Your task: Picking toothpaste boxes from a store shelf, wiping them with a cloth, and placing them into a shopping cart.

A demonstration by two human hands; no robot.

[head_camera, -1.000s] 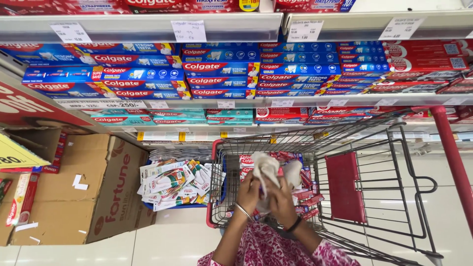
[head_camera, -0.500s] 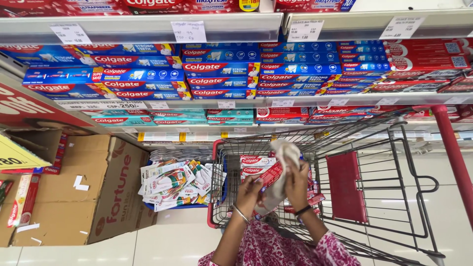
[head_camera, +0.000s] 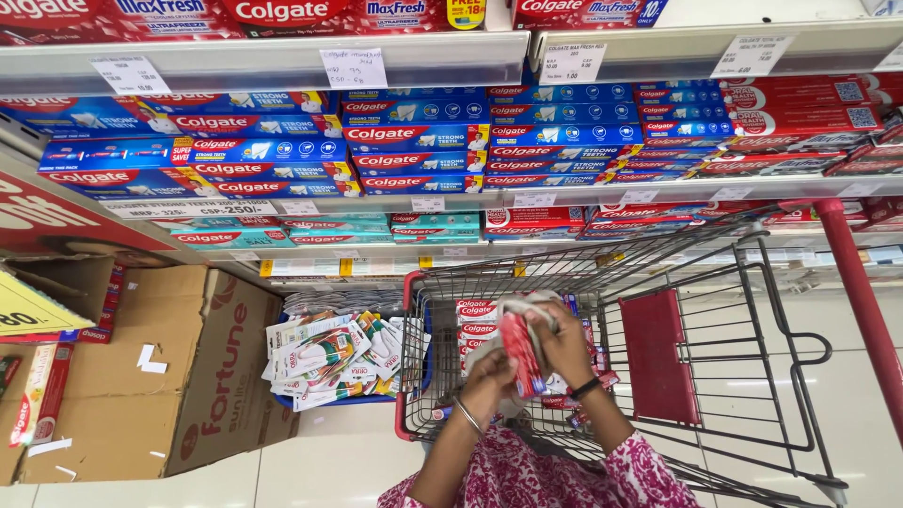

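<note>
Over a wire shopping cart (head_camera: 752,376) with a red rim, both my hands hold a plastic-wrapped bundle of red toothpaste boxes (head_camera: 520,346). My left hand (head_camera: 487,374), with a thin bangle at the wrist, grips the bundle's lower left side. My right hand (head_camera: 564,343), with a dark band at the wrist, covers its right side and top. Crumpled clear wrap bulges above the bundle. More red and white toothpaste boxes (head_camera: 476,320) lie stacked in the cart under my hands. My sleeves are pink with a white pattern.
Store shelves (head_camera: 282,61) ahead carry rows of blue and red toothpaste boxes with price tags. A large cardboard carton (head_camera: 188,376) stands on the floor at left. Beside it a blue bin (head_camera: 329,357) holds several small packets. A red post (head_camera: 861,301) rises at right.
The bundle has been turned in my hands: it first showed its pale wrapped end, now its red side faces me. Both hands shifted their grip slightly and stay over the cart.
</note>
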